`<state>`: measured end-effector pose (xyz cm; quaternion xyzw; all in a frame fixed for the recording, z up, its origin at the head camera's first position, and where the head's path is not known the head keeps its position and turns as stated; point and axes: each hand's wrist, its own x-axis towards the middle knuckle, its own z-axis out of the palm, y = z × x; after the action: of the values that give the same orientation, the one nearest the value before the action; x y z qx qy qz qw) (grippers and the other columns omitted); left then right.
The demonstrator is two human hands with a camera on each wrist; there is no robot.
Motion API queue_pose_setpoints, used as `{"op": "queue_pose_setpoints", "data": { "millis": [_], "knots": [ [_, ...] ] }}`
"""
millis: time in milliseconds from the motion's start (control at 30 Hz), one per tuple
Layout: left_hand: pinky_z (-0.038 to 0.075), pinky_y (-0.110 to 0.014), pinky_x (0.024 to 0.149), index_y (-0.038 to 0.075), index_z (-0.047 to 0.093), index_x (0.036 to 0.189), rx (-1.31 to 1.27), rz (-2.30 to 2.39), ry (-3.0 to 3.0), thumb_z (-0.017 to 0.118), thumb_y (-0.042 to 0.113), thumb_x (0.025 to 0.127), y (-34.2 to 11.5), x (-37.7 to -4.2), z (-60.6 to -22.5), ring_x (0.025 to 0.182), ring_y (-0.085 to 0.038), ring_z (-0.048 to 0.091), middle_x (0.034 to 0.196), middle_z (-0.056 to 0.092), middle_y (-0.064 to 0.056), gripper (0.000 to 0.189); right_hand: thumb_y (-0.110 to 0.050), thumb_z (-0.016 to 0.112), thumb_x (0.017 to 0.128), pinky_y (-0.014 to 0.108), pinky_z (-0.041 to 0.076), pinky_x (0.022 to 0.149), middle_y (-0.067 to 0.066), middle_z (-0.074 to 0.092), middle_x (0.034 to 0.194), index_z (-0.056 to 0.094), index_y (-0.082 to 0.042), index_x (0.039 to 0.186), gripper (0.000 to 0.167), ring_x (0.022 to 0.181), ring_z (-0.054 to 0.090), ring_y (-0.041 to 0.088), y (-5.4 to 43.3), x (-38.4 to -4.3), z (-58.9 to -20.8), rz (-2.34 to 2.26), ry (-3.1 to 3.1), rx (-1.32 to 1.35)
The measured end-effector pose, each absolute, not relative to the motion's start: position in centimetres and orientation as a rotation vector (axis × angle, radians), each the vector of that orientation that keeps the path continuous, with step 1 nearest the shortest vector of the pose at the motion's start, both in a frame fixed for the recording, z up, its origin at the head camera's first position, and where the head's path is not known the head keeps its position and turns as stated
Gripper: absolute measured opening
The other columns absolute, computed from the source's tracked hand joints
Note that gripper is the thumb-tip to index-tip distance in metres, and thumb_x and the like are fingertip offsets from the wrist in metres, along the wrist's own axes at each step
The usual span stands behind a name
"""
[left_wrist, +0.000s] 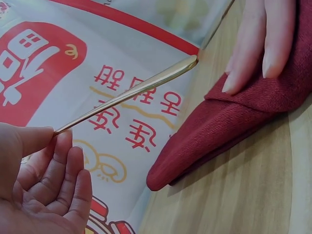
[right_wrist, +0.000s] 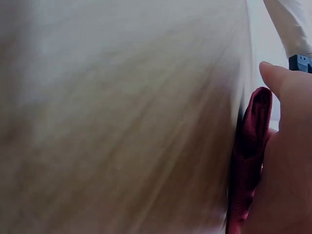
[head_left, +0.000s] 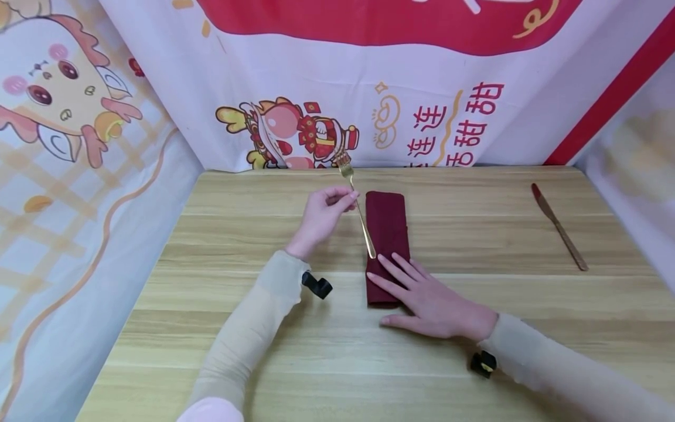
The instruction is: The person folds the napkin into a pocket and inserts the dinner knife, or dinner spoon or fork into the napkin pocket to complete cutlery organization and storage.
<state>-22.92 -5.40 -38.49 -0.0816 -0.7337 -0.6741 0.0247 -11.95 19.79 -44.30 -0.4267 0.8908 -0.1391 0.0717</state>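
A dark red cloth napkin (head_left: pixel 387 220), folded into a long strip, lies on the table. My left hand (head_left: pixel 323 215) pinches a gold fork (head_left: pixel 361 221) between thumb and fingertips at its neck. The fork's tines point to the far side, and its handle end hangs over the napkin's left edge. In the left wrist view the fork's handle (left_wrist: pixel 131 92) slants above the napkin (left_wrist: pixel 219 126). With fingers spread, my right hand (head_left: pixel 429 302) rests on the near part of the napkin. The right wrist view shows the napkin's folded end (right_wrist: pixel 256 119) beside that hand.
A knife (head_left: pixel 560 228) with a reddish tip lies at the right of the wooden table (head_left: pixel 295 363). Printed white cloth (head_left: pixel 316 64) hangs behind the table's far edge, and more printed cloth (head_left: pixel 79 193) covers the left side.
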Motion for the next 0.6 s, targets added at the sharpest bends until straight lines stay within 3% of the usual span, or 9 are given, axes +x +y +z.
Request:
{"op": "queue_pose_setpoints", "data": {
  "millis": [167,433,600],
  "knots": [
    [0.053,-0.053,0.092,-0.007,0.072,0.107,-0.289,-2.049,-2.305,0.069,0.012,0.099,-4.7,-23.6,-39.1,0.084,-0.020,0.068,0.097,0.072,-0.018,0.020,-0.069,0.048,0.098,0.059,0.010,0.119,0.002,0.000,0.170,0.019,-0.033,0.164,0.080,0.154,-0.001,0.033,19.7,-12.0,-44.3,-0.424,2.665,-1.259],
    [0.058,-0.038,0.084,-0.004,0.073,0.107,-0.282,-1.974,-2.370,0.068,0.012,0.100,-4.1,-24.8,-40.2,0.086,-0.024,0.070,0.096,0.074,-0.015,0.018,-0.069,0.047,0.098,0.059,0.010,0.119,0.006,0.002,0.170,0.020,-0.033,0.164,0.080,0.154,-0.002,0.034,19.7,-12.0,-44.3,-0.416,2.656,-1.268],
    [0.059,-0.048,0.081,-0.006,0.072,0.108,-0.249,-2.053,-2.366,0.066,0.009,0.100,-3.9,-25.6,-40.7,0.078,-0.026,0.071,0.091,0.072,-0.017,0.018,-0.069,0.047,0.098,0.060,0.010,0.119,0.007,0.003,0.170,0.021,-0.032,0.164,0.080,0.153,-0.001,0.035,19.7,-12.0,-44.2,-0.416,2.655,-1.271]
  ]
}}
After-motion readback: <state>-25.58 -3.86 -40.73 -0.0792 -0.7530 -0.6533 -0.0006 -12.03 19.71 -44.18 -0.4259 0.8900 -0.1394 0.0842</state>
